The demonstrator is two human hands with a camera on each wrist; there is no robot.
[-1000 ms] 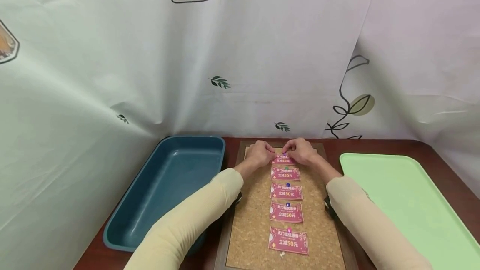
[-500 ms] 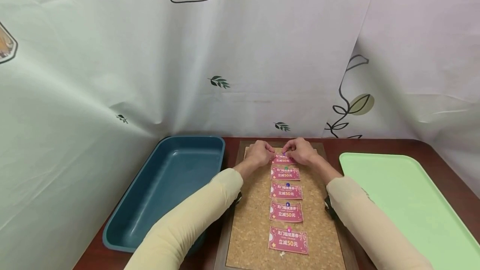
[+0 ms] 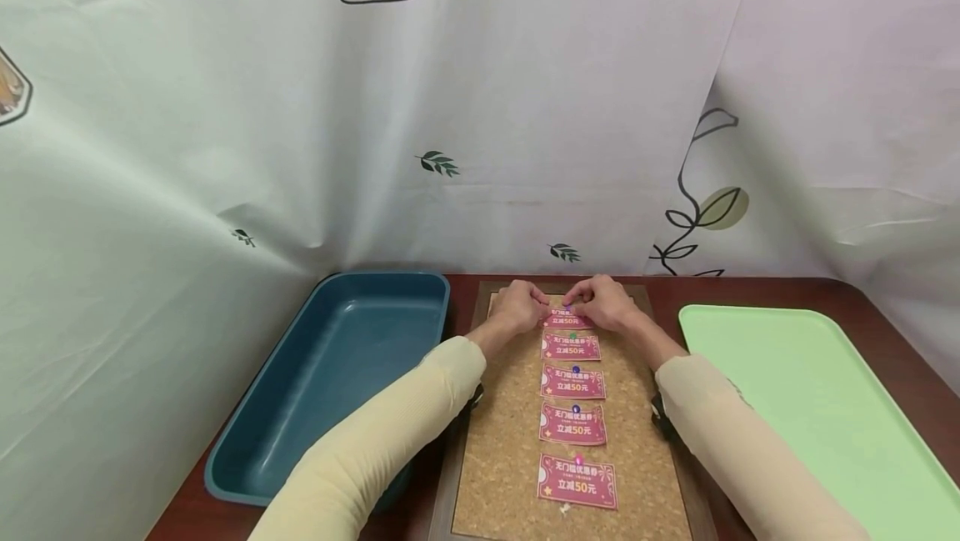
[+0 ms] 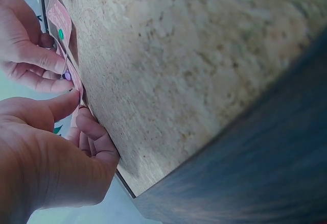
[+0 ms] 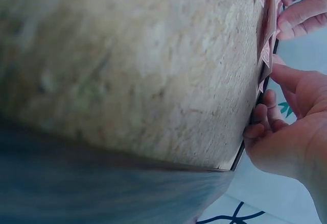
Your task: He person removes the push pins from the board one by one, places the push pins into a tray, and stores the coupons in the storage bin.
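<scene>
And there at the far end of the corkboard sits the far coupon, top of a neat column of five! Its long axis runs left to right, square across the board's own long axis, which stretches away from the person. The lettering stands upright to the head camera, top edge toward the patterned backdrop.

Both hands are on the job: the left hand pinches the coupon's left end between thumb and fingers, while the right hand has its fingertips closed about a purple pin up at the top edge. From the left wrist you can see the paper bowing, off flat near the fingers.

What a look, too: deep pink, white characters, a bold yellowish 50 along the lower line, the upper line partly covered. Below it come four other coupons, same print, same crosswise lie, each with a pin at its top; the nearest wears a pink pin and tilts slightly, right end lower.

On the dark red bench, a blue tub flanks the board on the left, a pale green tray on the right.
</scene>
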